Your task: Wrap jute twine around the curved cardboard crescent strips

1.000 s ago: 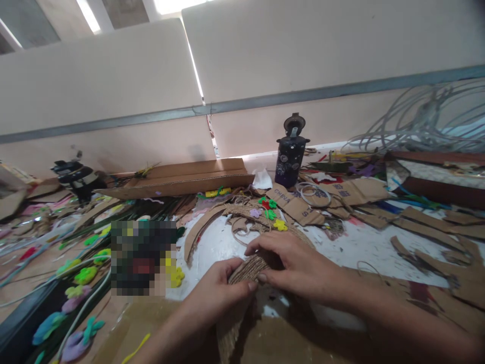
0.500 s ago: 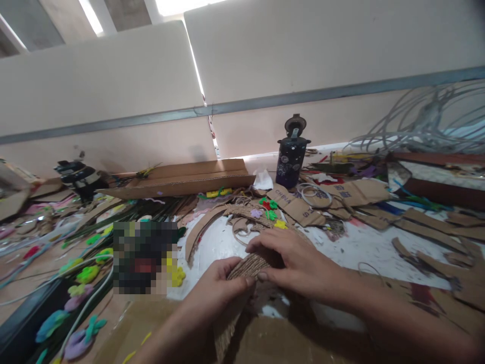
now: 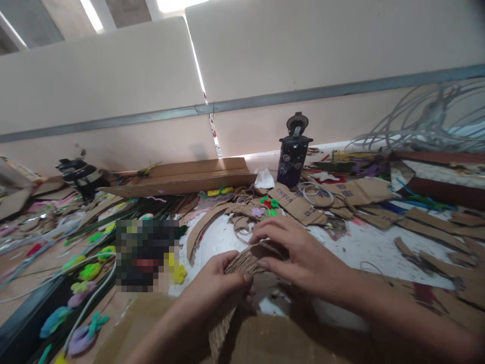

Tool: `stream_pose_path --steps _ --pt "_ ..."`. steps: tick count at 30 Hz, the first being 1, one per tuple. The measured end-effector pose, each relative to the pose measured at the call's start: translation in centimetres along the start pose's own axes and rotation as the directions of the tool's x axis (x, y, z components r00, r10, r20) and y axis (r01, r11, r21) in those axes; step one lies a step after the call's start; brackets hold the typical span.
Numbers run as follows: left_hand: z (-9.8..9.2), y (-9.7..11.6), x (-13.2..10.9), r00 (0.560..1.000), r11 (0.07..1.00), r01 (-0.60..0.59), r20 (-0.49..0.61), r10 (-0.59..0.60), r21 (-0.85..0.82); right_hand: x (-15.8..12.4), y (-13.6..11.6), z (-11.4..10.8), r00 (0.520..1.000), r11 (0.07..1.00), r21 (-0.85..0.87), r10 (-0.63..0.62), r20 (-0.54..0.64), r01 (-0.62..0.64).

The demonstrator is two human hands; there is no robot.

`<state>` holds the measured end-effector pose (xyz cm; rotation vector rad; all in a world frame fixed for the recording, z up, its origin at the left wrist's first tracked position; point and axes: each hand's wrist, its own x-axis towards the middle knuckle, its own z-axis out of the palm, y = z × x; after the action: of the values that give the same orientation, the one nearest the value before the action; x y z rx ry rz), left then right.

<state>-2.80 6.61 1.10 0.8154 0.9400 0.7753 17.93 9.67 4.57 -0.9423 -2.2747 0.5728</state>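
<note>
My left hand [image 3: 217, 285] is closed around a curved band wrapped in brown jute twine [image 3: 242, 262], thumb on top. Its lower end hangs below the hand toward the cardboard. My right hand [image 3: 293, 250] is curled at the band's far end, with a strand of twine running under its fingers. The fingertips' exact grip is partly hidden. Just beyond the hands lies a bare cardboard arc [image 3: 202, 225] on the white surface. Beside it are small red, green and purple pipe-cleaner flowers [image 3: 270, 203].
A dark bottle [image 3: 292, 161] with a raised lid stands at the back. Behind the hands lies a long cardboard piece [image 3: 182, 179]. Cardboard scraps [image 3: 364, 197] and a roll of clear tape [image 3: 316, 194] are to the right. Colourful pipe-cleaner pieces [image 3: 89, 273] lie left, near a blurred-out patch.
My right hand has shifted slightly and its fingers have lifted and spread a little over the band. My left hand keeps its hold, the band tilting slightly. The view moved marginally.
</note>
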Motion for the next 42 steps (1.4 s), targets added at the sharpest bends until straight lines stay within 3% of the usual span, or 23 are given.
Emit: stream_pose_path --steps 6,13,18,26,31,42 --pt "-0.4 1.1 0.0 0.998 0.999 -0.044 -0.053 0.043 -0.009 -0.3 0.4 0.1 0.995 0.968 -0.232 -0.103 0.0 0.1" --pt "-0.8 0.6 0.1 0.994 0.999 -0.013 -0.107 0.018 0.046 -0.7 0.4 1.5 0.981 0.823 -0.541 -0.196 0.013 0.171" --pt "-0.3 0.5 0.1 0.99 0.992 -0.053 -0.122 0.066 0.112 -0.7 0.1 1.2 0.987 0.868 -0.474 -0.157 0.027 0.151" --pt "-0.6 -0.3 0.2 0.997 0.991 0.018 -0.072 -0.009 0.134 -0.7 0.0 1.3 1.0 0.965 -0.26 0.017 0.021 -0.011" --pt "-0.5 -0.6 0.0 0.998 0.993 0.003 -0.066 0.005 0.114 -0.7 -0.1 1.4 1.0 0.979 -0.205 0.006 -0.009 -0.008" --pt "0.3 -0.8 0.6 0.997 0.987 -0.054 -0.053 0.063 0.151 -0.8 0.1 1.8 0.999 0.967 -0.256 -0.029 -0.018 0.023"
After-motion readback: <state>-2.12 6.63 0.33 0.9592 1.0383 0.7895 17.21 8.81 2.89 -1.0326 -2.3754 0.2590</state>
